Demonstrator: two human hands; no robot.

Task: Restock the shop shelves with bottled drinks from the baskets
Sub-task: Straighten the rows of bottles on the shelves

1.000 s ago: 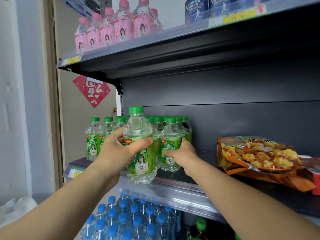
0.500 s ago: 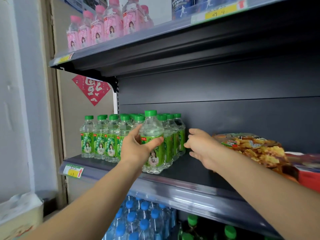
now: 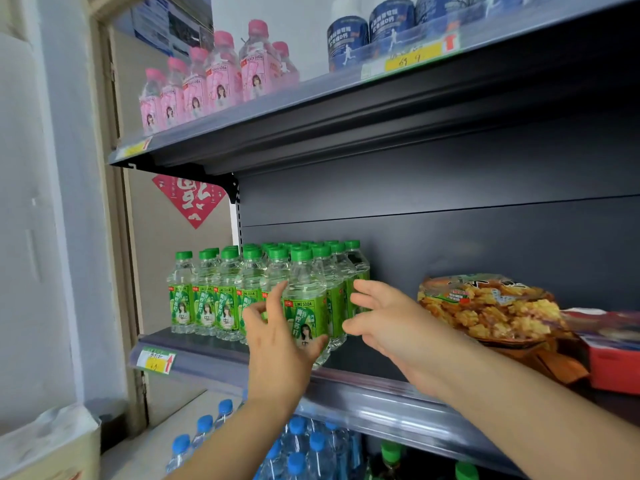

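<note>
**A:** Where is the bottle that is being shelved?

**B:** The lime soda bottle (image 3: 306, 306) stands upright on the middle shelf (image 3: 367, 365). It is at the front right corner of the block of green-capped bottles (image 3: 221, 299), close against its neighbours.

**A:** And the left hand?

**B:** The left hand (image 3: 277, 344) grips that bottle low down. The thumb runs up the bottle's left side and the fingers curl round the lower right of the label.

**A:** The right hand?

**B:** The right hand (image 3: 391, 323) holds nothing. Its fingers are straight and spread, reaching toward the right flank of the block, just beside the gripped bottle. I cannot tell whether the fingertips touch the rear bottles, because the wide lens smears that edge.

**A:** What else is on that shelf?

**B:** A snack bag (image 3: 491, 306) lies to the right, with bare shelf between it and the bottles. A red box (image 3: 613, 358) sits just beyond the bag. A price label (image 3: 156, 362) is on the front rail at the left end.

**A:** Above?

**B:** Pink-capped peach soda bottles (image 3: 207, 84) stand at the left of the top shelf (image 3: 311, 109), with dark blue tubs (image 3: 370, 32) to their right.

**A:** Below?

**B:** Blue-capped water bottles (image 3: 304, 445) are packed together on the lower level. A red diamond paper (image 3: 190, 199) hangs on the wall left of the shelving.
</note>
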